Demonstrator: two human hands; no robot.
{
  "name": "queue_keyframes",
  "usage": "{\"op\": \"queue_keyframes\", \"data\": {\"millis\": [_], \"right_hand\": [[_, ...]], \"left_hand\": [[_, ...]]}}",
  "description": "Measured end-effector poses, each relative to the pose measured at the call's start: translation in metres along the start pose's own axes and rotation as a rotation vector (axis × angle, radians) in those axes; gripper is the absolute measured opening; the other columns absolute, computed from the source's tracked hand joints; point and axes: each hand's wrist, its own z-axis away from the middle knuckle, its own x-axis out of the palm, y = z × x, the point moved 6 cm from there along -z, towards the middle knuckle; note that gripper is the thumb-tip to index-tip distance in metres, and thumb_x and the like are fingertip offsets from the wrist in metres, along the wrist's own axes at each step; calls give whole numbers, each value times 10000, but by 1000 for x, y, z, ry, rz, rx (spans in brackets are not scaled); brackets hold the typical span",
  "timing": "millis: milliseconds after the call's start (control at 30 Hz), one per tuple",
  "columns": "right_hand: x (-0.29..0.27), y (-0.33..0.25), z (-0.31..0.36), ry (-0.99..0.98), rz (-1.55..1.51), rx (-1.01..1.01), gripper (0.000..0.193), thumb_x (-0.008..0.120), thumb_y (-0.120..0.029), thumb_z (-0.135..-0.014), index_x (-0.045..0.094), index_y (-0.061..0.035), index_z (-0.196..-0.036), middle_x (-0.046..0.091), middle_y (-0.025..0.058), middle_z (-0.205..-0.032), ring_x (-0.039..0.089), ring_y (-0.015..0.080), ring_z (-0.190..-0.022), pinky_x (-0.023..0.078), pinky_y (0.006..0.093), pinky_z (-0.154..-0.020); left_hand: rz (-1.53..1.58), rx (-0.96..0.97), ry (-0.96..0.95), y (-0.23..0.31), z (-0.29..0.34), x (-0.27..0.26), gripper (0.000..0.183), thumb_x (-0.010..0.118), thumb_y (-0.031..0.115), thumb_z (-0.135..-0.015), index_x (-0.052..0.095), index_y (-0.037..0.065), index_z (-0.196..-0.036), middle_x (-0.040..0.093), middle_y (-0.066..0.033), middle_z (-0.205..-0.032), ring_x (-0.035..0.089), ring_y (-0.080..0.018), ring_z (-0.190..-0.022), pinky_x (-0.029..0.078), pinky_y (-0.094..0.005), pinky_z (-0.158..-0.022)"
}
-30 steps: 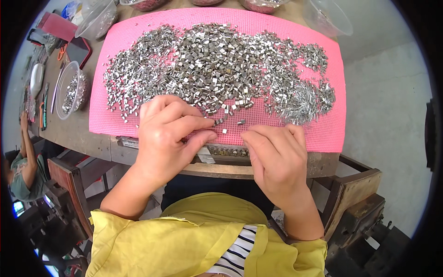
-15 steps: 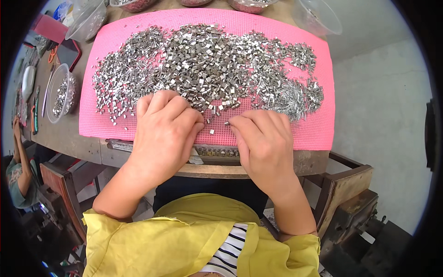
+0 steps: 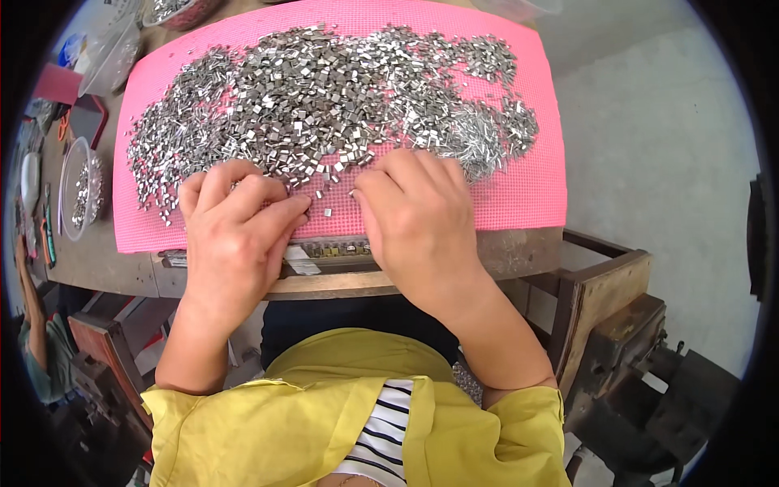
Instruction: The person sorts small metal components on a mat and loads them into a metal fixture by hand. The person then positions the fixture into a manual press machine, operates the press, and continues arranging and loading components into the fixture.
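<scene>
Many small silvery metal pieces (image 3: 308,89) lie spread over a pink textured mat (image 3: 527,199). Short flat blocks fill the middle of the heap, and thin pins (image 3: 471,138) gather on its right. At the heap's near edge, my left hand (image 3: 235,223) rests with its fingers curled and thumb pressed to forefinger; what they hold, if anything, is hidden. My right hand (image 3: 418,223) pinches a small metal piece (image 3: 354,193) between thumb and forefinger, just above the mat. Between the hands, a loose block (image 3: 328,212) lies apart from the heap.
Clear plastic bowls with metal bits stand around the mat, one bowl (image 3: 81,188) at the left. Tools (image 3: 49,227) lie on the wooden table's left side. Along its near edge runs a narrow strip (image 3: 333,248). Another person's arm (image 3: 32,300) shows at far left.
The whole view has shifted, so the mat and heap appear farther left and up. Against the mat both hands stay nearly in place, the left slightly nearer me. The right still pinches its piece.
</scene>
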Motion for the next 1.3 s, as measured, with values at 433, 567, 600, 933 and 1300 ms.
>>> {"op": "queue_keyframes", "data": {"millis": [433, 567, 600, 933, 1300], "right_hand": [[-47, 26, 48, 109, -389, 97, 166, 798, -17, -808, 705, -63, -937, 736, 63, -936, 683, 276, -848, 480, 382, -814], [-37, 18, 58, 26, -370, 18, 184, 782, -21, -815, 692, -63, -970, 725, 59, -970, 674, 277, -888, 475, 412, -824], [-36, 17, 58, 32, -339, 6, 183, 779, -31, -816, 690, -64, -973, 717, 55, -973, 667, 273, -895, 471, 411, -823], [-28, 14, 57, 57, -273, -24, 213, 774, -49, -795, 687, -52, -989, 694, 57, -1003, 646, 271, -924, 465, 416, -816], [-31, 16, 58, 77, -320, -18, 243, 769, -9, -780, 699, -39, -1011, 708, 70, -1015, 658, 280, -928, 482, 423, -821]], "left_hand": [[161, 35, 145, 10, 2, -3, 189, 858, 123, -677, 772, 199, -827, 740, 70, -888, 673, -172, -950, 364, -382, -886], [276, 95, 134, 39, 0, 4, 214, 858, 119, -655, 772, 188, -838, 753, 68, -903, 691, -155, -941, 365, -393, -830], [280, 91, 134, 43, 1, 8, 218, 852, 117, -655, 773, 184, -846, 748, 68, -905, 693, -156, -948, 363, -401, -810], [239, 55, 119, 51, 3, 24, 226, 866, 147, -689, 802, 180, -903, 744, 77, -923, 682, -150, -929, 352, -410, -805], [260, 41, 72, 46, 8, 21, 255, 900, 165, -703, 810, 160, -942, 772, 34, -976, 678, -210, -967, 385, -389, -873]]}}
